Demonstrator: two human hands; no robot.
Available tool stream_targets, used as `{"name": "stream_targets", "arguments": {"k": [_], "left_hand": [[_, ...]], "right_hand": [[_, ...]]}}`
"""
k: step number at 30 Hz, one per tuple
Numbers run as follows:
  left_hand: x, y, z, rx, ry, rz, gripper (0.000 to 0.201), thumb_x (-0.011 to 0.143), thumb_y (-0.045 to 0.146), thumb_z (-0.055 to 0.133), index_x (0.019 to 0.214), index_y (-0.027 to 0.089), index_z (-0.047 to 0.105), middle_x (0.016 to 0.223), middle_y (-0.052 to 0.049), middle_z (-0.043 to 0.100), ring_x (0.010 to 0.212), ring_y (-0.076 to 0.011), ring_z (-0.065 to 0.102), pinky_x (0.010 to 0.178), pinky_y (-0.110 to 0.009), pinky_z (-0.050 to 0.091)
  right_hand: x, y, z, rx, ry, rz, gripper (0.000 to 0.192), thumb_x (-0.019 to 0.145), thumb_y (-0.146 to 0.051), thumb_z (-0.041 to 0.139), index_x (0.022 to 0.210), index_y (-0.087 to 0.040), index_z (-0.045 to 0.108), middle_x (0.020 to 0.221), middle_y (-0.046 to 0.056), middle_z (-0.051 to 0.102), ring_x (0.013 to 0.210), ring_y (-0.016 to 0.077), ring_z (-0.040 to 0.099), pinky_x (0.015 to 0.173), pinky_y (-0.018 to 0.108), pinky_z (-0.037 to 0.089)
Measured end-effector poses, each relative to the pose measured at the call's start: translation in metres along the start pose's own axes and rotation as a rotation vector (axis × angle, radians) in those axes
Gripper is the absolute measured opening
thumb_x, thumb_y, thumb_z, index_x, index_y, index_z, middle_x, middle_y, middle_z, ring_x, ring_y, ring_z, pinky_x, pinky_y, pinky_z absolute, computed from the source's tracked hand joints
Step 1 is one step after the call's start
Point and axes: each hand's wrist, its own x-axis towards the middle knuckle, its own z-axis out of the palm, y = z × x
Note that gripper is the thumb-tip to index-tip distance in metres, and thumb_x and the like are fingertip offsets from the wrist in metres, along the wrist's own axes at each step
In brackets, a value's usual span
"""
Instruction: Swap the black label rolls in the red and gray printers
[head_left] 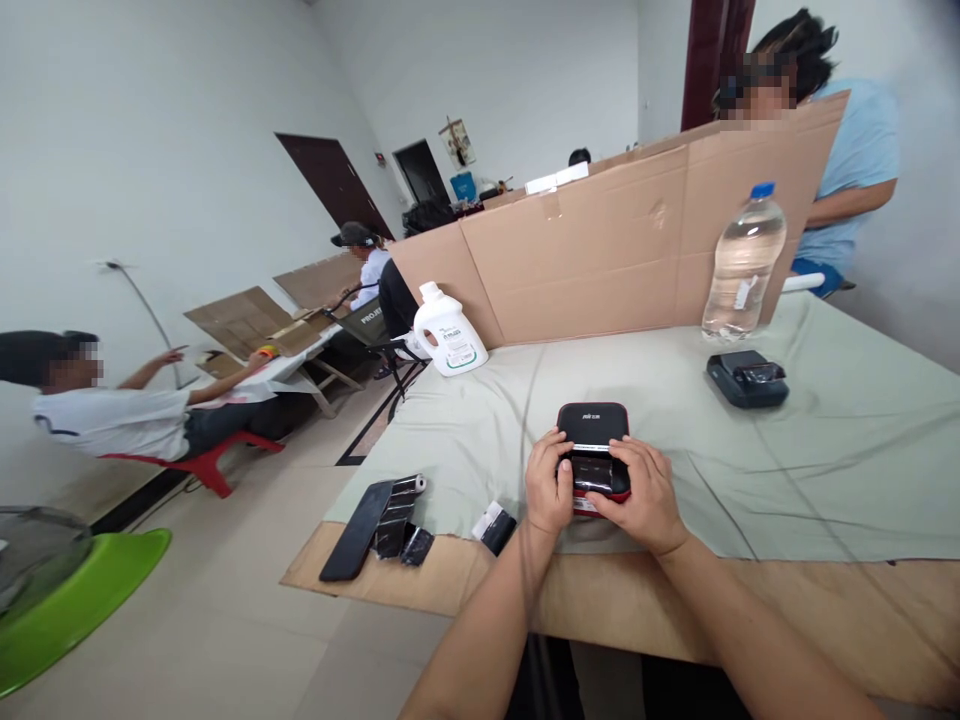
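Observation:
A small black and red label printer [592,430] sits on the pale green cloth [825,450] near the table's front edge. My left hand [547,485] grips its left side, thumb pressed on the front. My right hand [640,492] wraps over its front right part, covering the lower edge. Its lid appears to be down. A second black printer [747,378] lies further back on the right, untouched. Left of my hands lie a black and white roll piece [494,527] and a strip of black film [397,512] beside a black phone [355,530].
A cardboard screen [615,250] stands across the back of the table, with a clear water bottle [744,262] and a white detergent jug [447,330] before it. A person in light blue stands behind it. Other people sit at the left. A green-based fan [67,590] is at lower left.

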Motion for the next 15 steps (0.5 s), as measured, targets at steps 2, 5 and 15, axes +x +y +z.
{"name": "stream_targets", "arguments": {"k": [2, 5, 15], "left_hand": [[0.001, 0.0, -0.001, 0.018, -0.002, 0.005, 0.032, 0.097, 0.03, 0.035, 0.106, 0.016, 0.062, 0.115, -0.014, 0.062, 0.119, -0.0249, 0.054, 0.101, -0.049, 0.043], [0.002, -0.001, -0.002, 0.031, -0.007, 0.006, 0.031, 0.097, 0.031, 0.037, 0.104, 0.016, 0.063, 0.112, -0.014, 0.063, 0.117, -0.0255, 0.055, 0.1, -0.05, 0.044], [-0.02, -0.004, 0.013, -0.178, 0.105, -0.153, 0.04, 0.099, 0.037, 0.03, 0.119, 0.016, 0.058, 0.133, -0.016, 0.054, 0.13, -0.0258, 0.046, 0.11, -0.049, 0.035]], "right_hand": [[0.0, 0.0, 0.0, -0.017, -0.01, 0.014, 0.058, 0.073, -0.052, 0.07, 0.117, -0.018, 0.053, 0.11, 0.013, 0.066, 0.109, 0.0311, 0.058, 0.094, 0.048, 0.044], [0.0, 0.001, 0.002, -0.013, -0.012, 0.016, 0.056, 0.073, -0.053, 0.07, 0.115, -0.018, 0.055, 0.108, 0.013, 0.067, 0.107, 0.0305, 0.059, 0.093, 0.047, 0.044], [-0.008, 0.017, 0.004, 0.3, 0.019, 0.085, 0.045, 0.091, -0.049, 0.041, 0.123, -0.018, 0.048, 0.125, 0.015, 0.056, 0.118, 0.0297, 0.052, 0.096, 0.051, 0.043]]}}
